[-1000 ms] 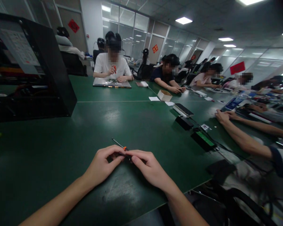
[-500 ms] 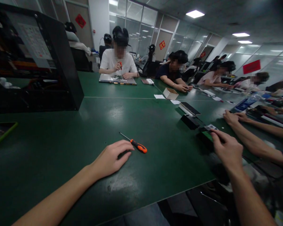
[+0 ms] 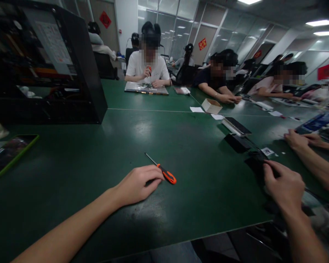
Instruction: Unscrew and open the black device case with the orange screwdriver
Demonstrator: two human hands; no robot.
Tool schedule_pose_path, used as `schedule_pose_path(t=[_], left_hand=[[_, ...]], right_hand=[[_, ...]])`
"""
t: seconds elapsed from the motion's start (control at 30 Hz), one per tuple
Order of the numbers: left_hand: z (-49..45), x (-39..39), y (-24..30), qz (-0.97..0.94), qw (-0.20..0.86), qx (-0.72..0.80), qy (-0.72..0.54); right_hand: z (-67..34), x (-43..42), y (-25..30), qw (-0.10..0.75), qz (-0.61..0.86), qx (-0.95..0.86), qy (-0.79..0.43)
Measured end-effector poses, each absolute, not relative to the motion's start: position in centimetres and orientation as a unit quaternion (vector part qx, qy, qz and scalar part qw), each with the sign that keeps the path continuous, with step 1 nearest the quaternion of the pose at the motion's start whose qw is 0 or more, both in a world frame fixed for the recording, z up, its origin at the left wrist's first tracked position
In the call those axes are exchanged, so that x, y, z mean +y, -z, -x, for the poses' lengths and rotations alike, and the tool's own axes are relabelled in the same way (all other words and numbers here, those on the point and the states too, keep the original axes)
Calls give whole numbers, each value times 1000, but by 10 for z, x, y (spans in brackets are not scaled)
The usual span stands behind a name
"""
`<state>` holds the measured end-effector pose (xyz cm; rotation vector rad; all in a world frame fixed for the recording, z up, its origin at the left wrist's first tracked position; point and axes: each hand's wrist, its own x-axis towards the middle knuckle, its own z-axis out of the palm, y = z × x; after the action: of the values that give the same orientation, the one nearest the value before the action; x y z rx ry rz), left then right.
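since half second ago, right hand (image 3: 283, 186) pulled black device (image 3: 256, 164) nearer bench (image 3: 71, 171) edge, fingers closed over it. left hand (image 3: 138, 182) loose, empty, fingertips touching screwdriver (image 3: 163, 171) lying mid-bench. screwdriving seemingly not begun.

A: Table (image 3: 181, 146) first. We read it as a dark green mat, smooth, semi-gloss, with ceiling lights glaring off it at 12 o'clock from the left hand (image 3: 138, 184).

B: Agreed. Screwdriver (image 3: 164, 172) at 2 o'clock of that hand: thin bare metal shaft, orange and black handle, plastic or rubber, slight sheen.

A: Right hand (image 3: 285, 186) is on a black block (image 3: 256, 164), matt, probably plastic; we can't tell more.

B: Small box (image 3: 211, 106) at 1 o'clock looks like plain matt cardboard. Phone (image 3: 8, 153) at 9 o'clock: glossy screen, green case, likely plastic.
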<state>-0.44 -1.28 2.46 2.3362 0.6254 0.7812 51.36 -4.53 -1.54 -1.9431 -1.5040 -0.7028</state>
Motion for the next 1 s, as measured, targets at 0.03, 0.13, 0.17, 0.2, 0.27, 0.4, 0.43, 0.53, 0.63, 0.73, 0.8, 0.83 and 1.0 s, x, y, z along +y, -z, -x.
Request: schedule_pose_path(t=[0.03, 0.13, 0.17, 0.2, 0.27, 0.4, 0.43, 0.53, 0.63, 0.73, 0.8, 0.83, 1.0], left_hand=[[4, -13, -25, -880, 293, 234, -293], [4, -14, -26, -882, 286, 234, -292], [4, -14, -25, -883, 284, 234, -291], [4, -14, -25, -884, 282, 234, -290], [5, -14, -25, -886, 282, 233, -284], [5, -14, -24, -889, 287, 233, -271], [5, -14, -25, -889, 286, 234, -271], [5, -14, -25, -888, 284, 236, -274], [5, -14, -25, -889, 282, 237, -273], [5, -14, -25, -890, 280, 240, -269], [6, -14, -25, -890, 280, 240, -268], [6, -14, -25, -890, 279, 239, -270], [8, -11, -26, -891, 271, 239, -275]], right_hand=[[-514, -45, 16, 284, 730, -561, 267], [-514, -46, 16, 259, 741, -554, 277], [-513, -46, 15, 245, 748, -551, 278], [-513, -46, 15, 232, 754, -548, 277], [-512, -46, 15, 212, 764, -545, 273], [-508, -48, 13, 207, 754, -560, 273], [-507, -49, 13, 209, 751, -564, 273], [-510, -47, 10, 211, 749, -571, 262], [-521, -38, 0, 206, 756, -579, 227], [-536, -22, -15, 218, 756, -593, 170], [-542, -11, -24, 231, 754, -602, 122], [-544, -6, -27, 235, 753, -607, 101], [-543, 5, -27, 252, 750, -606, 86]])
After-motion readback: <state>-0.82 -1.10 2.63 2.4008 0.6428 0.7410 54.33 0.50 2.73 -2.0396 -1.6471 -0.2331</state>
